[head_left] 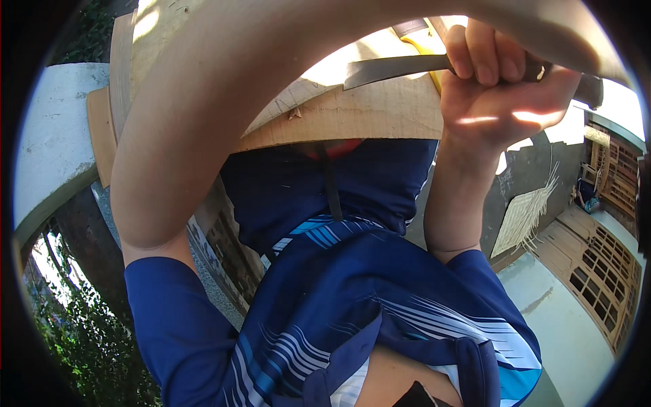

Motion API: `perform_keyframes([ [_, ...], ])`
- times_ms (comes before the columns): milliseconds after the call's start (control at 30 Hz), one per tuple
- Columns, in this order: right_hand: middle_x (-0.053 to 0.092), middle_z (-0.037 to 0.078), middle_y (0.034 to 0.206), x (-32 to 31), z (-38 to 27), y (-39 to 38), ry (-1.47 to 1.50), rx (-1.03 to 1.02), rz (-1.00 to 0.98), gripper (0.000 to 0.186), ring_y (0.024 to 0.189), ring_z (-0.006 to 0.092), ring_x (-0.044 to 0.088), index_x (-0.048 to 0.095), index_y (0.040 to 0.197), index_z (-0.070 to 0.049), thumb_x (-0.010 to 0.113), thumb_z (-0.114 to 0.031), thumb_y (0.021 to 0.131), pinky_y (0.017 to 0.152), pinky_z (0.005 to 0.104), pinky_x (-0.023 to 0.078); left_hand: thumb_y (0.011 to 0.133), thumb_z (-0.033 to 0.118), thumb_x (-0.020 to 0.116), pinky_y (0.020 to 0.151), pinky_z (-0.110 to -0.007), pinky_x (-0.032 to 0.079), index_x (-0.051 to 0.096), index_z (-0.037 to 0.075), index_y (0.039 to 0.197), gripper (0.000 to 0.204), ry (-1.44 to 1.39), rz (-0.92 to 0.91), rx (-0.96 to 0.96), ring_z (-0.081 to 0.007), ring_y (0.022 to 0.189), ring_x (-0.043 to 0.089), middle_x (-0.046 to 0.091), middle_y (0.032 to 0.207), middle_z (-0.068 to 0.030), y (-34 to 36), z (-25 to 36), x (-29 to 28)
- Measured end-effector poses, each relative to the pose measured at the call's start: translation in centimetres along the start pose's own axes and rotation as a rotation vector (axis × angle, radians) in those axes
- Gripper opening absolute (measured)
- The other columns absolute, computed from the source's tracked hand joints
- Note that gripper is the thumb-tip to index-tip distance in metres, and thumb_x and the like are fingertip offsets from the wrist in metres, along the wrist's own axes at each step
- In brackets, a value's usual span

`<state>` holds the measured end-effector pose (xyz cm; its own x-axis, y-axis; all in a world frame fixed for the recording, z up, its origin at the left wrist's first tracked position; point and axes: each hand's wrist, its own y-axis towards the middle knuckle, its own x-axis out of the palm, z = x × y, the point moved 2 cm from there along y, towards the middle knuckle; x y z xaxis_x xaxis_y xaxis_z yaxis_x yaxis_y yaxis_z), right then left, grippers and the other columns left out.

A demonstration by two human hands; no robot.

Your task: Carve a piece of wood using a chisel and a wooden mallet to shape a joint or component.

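Note:
My right hand is raised at the upper right with its palm turned toward me. Its fingers are curled round the handle of a knife. The dark blade sticks out leftward from the fist, over a pale wooden board, and widens to a slanted end. My left forearm arches across the top of the view and runs out toward the upper right rim. The left hand itself does not show. A small wood chip lies near the board's front edge.
A yellow-handled tool lies on the board behind the knife. At left are a white ledge and leafy plants. Wooden lattice frames and a frayed woven mat stand at right, near another person.

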<state>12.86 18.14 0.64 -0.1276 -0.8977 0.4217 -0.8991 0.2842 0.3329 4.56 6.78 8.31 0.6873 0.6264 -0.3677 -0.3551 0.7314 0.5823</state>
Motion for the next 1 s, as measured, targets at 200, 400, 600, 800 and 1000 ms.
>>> perform_keyframes([
  [200,0.043,-0.007,0.063,-1.3,1.1,-0.2,0.042,-0.037,0.022,0.048,0.054,0.0079,0.039,0.059,0.079,-0.013,0.046,-0.054,0.101,0.051,0.0266,0.033,0.101,0.024,0.054,0.072,-0.042,0.054,0.063,-0.004,0.089,0.032,-0.015,-0.017,0.008,-0.0305,0.071,0.068,0.064,0.071,-0.0164,-0.1,-1.2,1.1],
  [400,0.055,-0.004,0.072,-3.4,1.8,0.6,0.251,-0.126,-0.17,0.052,0.063,0.009,0.047,0.067,0.096,-0.014,0.051,-0.064,0.1,0.058,0.028,0.04,0.101,0.023,0.055,0.072,-0.042,0.055,0.063,-0.005,0.09,0.031,-0.026,-0.034,0.007,-0.0313,0.071,0.069,0.064,0.071,-0.0166,-0.1,-1.7,2.4],
  [600,0.07,0.001,0.106,-4.4,1.2,-0.3,0.1,-0.002,0.11,0.038,0.1,0.0148,0.067,0.067,0.117,-0.01,0.056,-0.045,0.105,0.089,0.0358,0.057,0.1,0.022,0.055,0.071,-0.042,0.055,0.063,-0.005,0.091,0.03,-0.03,-0.035,0.002,-0.0321,0.071,0.069,0.064,0.071,-0.0168,-0.8,-1.4,2.2],
  [800,0.066,0.009,0.124,-2.7,-0.7,-1.2,-0.439,0.031,0.099,0.038,0.118,0.0217,0.063,0.061,0.131,-0.004,0.06,-0.029,0.102,0.104,0.0397,0.051,0.1,0.021,0.056,0.07,-0.042,0.056,0.063,-0.006,0.092,0.029,-0.05,-0.024,0.015,-0.0329,0.071,0.069,0.064,0.072,-0.017,-1.0,-0.8,1.9],
  [1000,0.059,0.015,0.134,-2.5,-4.6,-4.3,-1.466,0.505,-0.31,0.071,0.124,0.0257,0.057,0.055,0.141,-0.001,0.078,-0.045,0.09,0.107,0.0383,0.044,0.099,0.02,0.057,0.069,-0.042,0.056,0.063,-0.006,0.093,0.028,-0.045,-0.009,0.006,-0.0337,0.071,0.07,0.064,0.072,-0.0172,-1.6,-0.3,1.4],
])
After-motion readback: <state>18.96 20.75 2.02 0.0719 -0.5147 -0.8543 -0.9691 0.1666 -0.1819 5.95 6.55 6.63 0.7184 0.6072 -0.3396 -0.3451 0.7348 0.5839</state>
